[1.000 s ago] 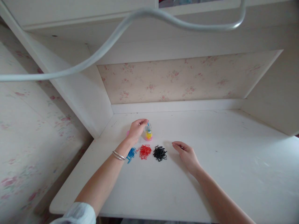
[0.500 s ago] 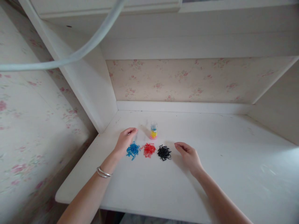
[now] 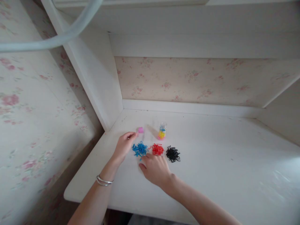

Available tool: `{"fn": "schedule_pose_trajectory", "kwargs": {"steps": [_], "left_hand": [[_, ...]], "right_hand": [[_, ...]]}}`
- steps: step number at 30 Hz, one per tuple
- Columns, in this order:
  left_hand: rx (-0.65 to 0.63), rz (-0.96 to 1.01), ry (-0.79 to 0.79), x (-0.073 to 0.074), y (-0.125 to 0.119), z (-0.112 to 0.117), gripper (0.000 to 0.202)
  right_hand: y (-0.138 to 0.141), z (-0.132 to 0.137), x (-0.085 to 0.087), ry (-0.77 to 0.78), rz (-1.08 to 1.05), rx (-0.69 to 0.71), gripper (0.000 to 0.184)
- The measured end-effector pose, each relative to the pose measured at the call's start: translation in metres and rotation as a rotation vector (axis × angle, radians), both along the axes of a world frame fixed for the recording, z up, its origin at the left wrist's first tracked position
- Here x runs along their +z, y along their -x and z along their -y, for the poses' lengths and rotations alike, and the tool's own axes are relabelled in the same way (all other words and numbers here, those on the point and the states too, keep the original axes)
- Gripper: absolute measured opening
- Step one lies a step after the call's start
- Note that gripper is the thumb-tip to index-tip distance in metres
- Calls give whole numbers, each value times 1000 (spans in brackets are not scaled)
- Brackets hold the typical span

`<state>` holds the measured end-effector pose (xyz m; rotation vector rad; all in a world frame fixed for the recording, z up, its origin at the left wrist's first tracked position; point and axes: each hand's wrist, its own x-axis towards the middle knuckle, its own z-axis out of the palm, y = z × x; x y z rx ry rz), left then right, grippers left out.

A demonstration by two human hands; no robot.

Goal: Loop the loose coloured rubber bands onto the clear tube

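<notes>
Three small heaps of tiny rubber bands lie in a row on the white desk [image 3: 211, 175]: blue [image 3: 140, 148], red [image 3: 157, 149] and black [image 3: 173, 154]. Behind them stands a small clear jar [image 3: 162, 131] holding mixed coloured bands, and a pink lid [image 3: 140, 130] lies to its left. My left hand [image 3: 123, 147] rests beside the blue heap, fingers curled, fingertips close to the pink lid. My right hand [image 3: 154, 168] lies just in front of the blue and red heaps, fingers bent toward them; I cannot see whether it grips any bands.
The desk sits in an alcove with a floral back panel [image 3: 201, 81] and a white side panel [image 3: 98, 72] on the left. A pale cable [image 3: 53, 39] loops across the top left. The desk's front edge [image 3: 93, 203] runs below my forearms.
My right hand has moved left from beside the black heap to the front of the blue and red heaps. My left hand has stayed near the blue heap. The pink lid has come into sight.
</notes>
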<state>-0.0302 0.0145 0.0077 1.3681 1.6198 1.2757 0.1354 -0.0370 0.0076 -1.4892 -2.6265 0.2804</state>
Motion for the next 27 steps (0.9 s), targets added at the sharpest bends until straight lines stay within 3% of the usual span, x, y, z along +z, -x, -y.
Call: {"fn": "schedule_pose_trajectory", "kwargs": {"steps": [9,14,18,21,24,27], "left_hand": [[-65,-36,-37,1,-3,3,34],[-99,-118,1,4,0,3,37],[-226,-247,62,5,3,5,38],[-329,-325,88,4,8,8,36],[-413,-380,165,0,15,10,34],[-463,-444,243,-3,21,12,32]], "right_hand": [[15,-10,-5,-52,43,45,30],[-8,-16,14,-76,-178,-13,33],[-44,-46,39,-88,-518,-131,35],[-70,-79,51,-101,-708,-345,36],[-85,-105,56,-114,-785,-461,38],[-88,-117,58,-98,-771,-465,38]]}}
